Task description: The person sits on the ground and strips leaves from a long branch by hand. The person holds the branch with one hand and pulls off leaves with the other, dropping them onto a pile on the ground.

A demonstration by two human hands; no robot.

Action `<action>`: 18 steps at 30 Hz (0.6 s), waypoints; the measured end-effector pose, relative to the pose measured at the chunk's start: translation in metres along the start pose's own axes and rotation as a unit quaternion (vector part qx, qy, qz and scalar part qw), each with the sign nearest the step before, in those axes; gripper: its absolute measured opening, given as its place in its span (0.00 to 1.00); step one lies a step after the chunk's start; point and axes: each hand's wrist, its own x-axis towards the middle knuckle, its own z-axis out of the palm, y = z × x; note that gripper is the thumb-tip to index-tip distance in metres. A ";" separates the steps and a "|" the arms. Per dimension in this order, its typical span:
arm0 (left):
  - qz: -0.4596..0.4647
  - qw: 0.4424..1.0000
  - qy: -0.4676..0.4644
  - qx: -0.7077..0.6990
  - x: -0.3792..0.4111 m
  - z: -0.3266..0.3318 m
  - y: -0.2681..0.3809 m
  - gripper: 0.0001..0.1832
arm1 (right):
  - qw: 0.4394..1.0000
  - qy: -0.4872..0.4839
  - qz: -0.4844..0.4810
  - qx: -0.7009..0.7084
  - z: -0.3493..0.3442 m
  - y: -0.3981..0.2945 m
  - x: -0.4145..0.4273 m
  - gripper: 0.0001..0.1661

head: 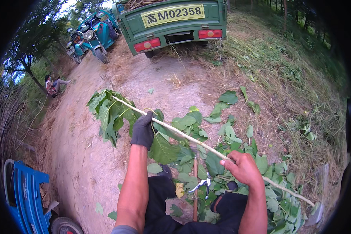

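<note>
A long pale branch [190, 137] slants across in front of me, from upper left to lower right. My left hand [143, 130], in a dark glove, grips it near the leafy end, where large green leaves [108, 112] hang. Bare, my right hand [242, 166] closes around the stripped part farther down. Between my knees, pruning shears [203, 185] rest against an upright wooden handle [195, 187], whose upper end is hidden by leaves. Cut leaves [272, 201] lie heaped around my feet, mostly to the right.
Ahead stands a green cargo vehicle [175, 26] with a plate bearing writing. Blue-green three-wheelers [96, 35] are parked behind it to the left. A person [55, 84] sits at the dirt track's [73, 140] left edge. A blue vehicle bed [29, 193] stands at lower left; dry grass [280, 96] covers the right.
</note>
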 end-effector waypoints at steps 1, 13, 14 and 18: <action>-0.004 0.999 0.005 0.035 -0.002 -0.001 0.002 0.09 | 1.000 0.017 -0.016 -0.011 0.005 0.001 0.001 0.22; -0.005 0.985 0.053 0.163 -0.014 0.007 0.010 0.13 | 0.997 0.032 0.004 -0.064 0.021 -0.010 0.006 0.25; 0.002 0.983 0.052 0.175 -0.014 0.004 0.007 0.14 | 0.997 0.023 0.007 -0.075 0.022 -0.009 0.006 0.26; 0.024 0.968 0.049 0.244 -0.018 0.007 0.008 0.16 | 0.997 0.001 0.015 -0.080 0.029 -0.011 0.003 0.26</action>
